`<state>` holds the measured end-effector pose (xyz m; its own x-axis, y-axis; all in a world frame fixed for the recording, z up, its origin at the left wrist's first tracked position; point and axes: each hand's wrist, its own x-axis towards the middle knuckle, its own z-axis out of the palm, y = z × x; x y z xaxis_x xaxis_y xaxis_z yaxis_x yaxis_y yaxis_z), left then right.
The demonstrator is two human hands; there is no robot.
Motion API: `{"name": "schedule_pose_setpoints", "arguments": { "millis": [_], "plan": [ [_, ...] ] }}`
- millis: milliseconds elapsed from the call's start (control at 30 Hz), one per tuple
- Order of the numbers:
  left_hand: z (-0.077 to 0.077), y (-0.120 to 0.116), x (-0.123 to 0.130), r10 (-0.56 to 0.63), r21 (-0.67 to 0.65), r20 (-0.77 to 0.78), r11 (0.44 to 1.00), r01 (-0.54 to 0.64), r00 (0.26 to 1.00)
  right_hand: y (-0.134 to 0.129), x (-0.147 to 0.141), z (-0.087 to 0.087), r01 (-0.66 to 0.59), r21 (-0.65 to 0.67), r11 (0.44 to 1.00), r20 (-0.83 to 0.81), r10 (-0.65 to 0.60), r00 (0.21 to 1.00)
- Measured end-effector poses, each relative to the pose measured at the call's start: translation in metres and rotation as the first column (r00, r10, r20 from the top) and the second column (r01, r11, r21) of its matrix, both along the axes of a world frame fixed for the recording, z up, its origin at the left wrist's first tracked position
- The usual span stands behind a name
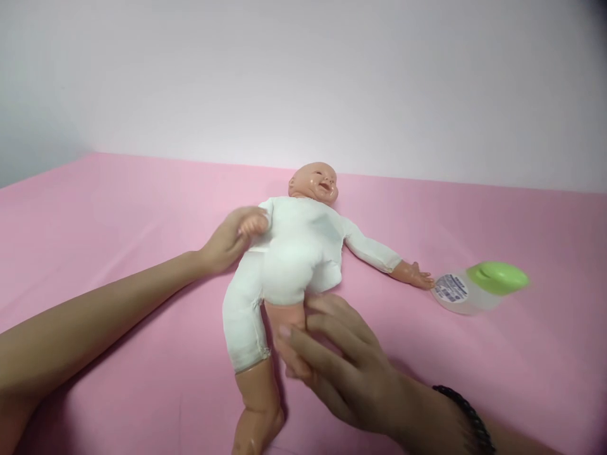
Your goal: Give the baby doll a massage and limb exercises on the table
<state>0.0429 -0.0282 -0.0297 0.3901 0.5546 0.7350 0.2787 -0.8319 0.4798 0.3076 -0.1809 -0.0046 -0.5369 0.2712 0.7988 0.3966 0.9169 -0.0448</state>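
A baby doll (303, 253) with a hard plastic head, a white cloth body and plastic lower limbs lies on its back. My left hand (232, 234) is closed at the doll's side, by its arm on the left; that arm is mostly hidden there. With its fingers wrapped around the lower part of one bent leg (287, 316), my right hand (351, 360) holds it raised toward the body. The other leg (258, 398) stretches toward me. On the right, the doll's free arm (372, 246) reaches out across the cloth.
A clear bottle (450, 294) with a green cap and a printed label lies on its side just beyond the doll's outstretched hand. Pink cloth (118, 221) covers the table. A pale wall (284, 76) rises behind it.
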Motion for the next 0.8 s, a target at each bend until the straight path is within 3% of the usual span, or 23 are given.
{"name": "schedule_pose_setpoints", "arguments": {
  "millis": [67, 100, 133, 200, 233, 300, 367, 400, 467, 633, 733, 800],
  "plan": [
    [0.002, -0.008, 0.003, -0.079, 0.087, -0.120, 0.992, 0.090, 0.990, 0.003, -0.001, 0.002, 0.028, -0.096, 0.995, 0.030, -0.025, 0.999],
    [0.003, -0.008, 0.004, -0.084, 0.072, -0.098, 0.993, 0.091, 0.992, 0.002, -0.001, 0.002, 0.013, -0.106, 0.994, 0.019, -0.011, 1.000],
    [0.003, -0.007, 0.004, -0.062, 0.019, -0.020, 0.998, 0.062, 0.998, 0.001, -0.001, 0.001, -0.013, -0.081, 0.997, -0.009, 0.012, 1.000],
    [0.003, 0.001, 0.003, 0.079, -0.229, 0.252, 0.973, -0.020, 0.964, -0.005, 0.000, -0.002, -0.044, -0.003, 0.999, -0.105, 0.044, 0.994],
    [0.004, 0.007, 0.003, 0.200, -0.397, 0.390, 0.917, -0.032, 0.899, -0.009, 0.001, -0.005, -0.067, 0.049, 0.997, -0.155, 0.074, 0.985],
    [0.008, 0.018, 0.001, 0.451, -0.670, 0.525, 0.742, 0.023, 0.721, -0.017, 0.003, -0.011, -0.125, 0.109, 0.986, -0.158, 0.142, 0.977],
    [0.013, 0.025, -0.001, 0.596, -0.792, 0.538, 0.599, 0.116, 0.596, -0.022, 0.006, -0.017, -0.238, 0.094, 0.967, -0.011, 0.240, 0.971],
    [0.015, 0.027, -0.002, 0.620, -0.807, 0.544, 0.570, 0.152, 0.566, -0.024, 0.008, -0.019, -0.278, 0.078, 0.958, 0.067, 0.273, 0.960],
    [0.017, 0.029, -0.004, 0.632, -0.804, 0.572, 0.557, 0.205, 0.523, -0.025, 0.011, -0.021, -0.272, 0.042, 0.961, 0.162, 0.262, 0.952],
    [0.016, 0.025, -0.002, 0.632, -0.772, 0.620, 0.596, 0.220, 0.464, -0.027, 0.014, -0.025, -0.281, 0.043, 0.959, 0.167, 0.271, 0.948],
    [0.017, 0.024, -0.002, 0.667, -0.773, 0.604, 0.623, 0.118, 0.436, -0.037, 0.007, -0.026, -0.213, -0.082, 0.974, 0.042, 0.217, 0.975],
    [0.018, 0.022, -0.004, 0.710, -0.788, 0.568, 0.615, 0.027, 0.416, -0.040, 0.001, -0.023, -0.197, -0.164, 0.967, -0.148, 0.173, 0.974]
  ]
}}
